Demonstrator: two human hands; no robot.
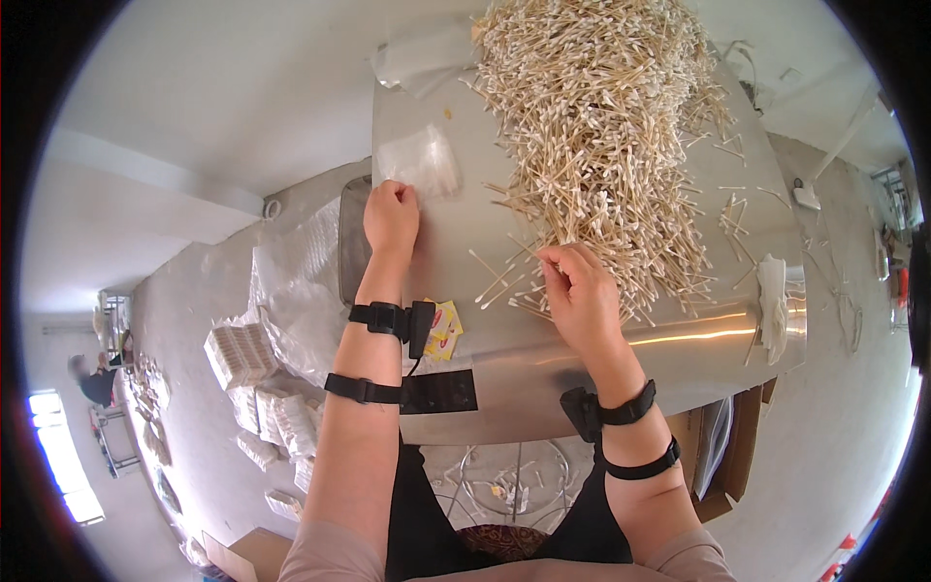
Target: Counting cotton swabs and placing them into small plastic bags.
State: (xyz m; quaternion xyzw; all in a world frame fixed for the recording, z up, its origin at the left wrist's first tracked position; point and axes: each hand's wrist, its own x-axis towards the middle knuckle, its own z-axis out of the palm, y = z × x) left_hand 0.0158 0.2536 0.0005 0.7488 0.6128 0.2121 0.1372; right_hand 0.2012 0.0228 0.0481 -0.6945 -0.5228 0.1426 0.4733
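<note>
Apparently the right hand (582, 291) has fingertips together, one heap of cotton swabs (601, 145) just beyond; the left hand (391, 221) curls in, one clear plastic pile (424, 160) just ahead; anything pinched, I cannot tell.

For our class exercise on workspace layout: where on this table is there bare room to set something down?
Bare steel table shows between the clear bags and the cotton swab pile, and nearer, between the yellow cards and the right hand. Crowded: the far centre, under that pile.
</note>
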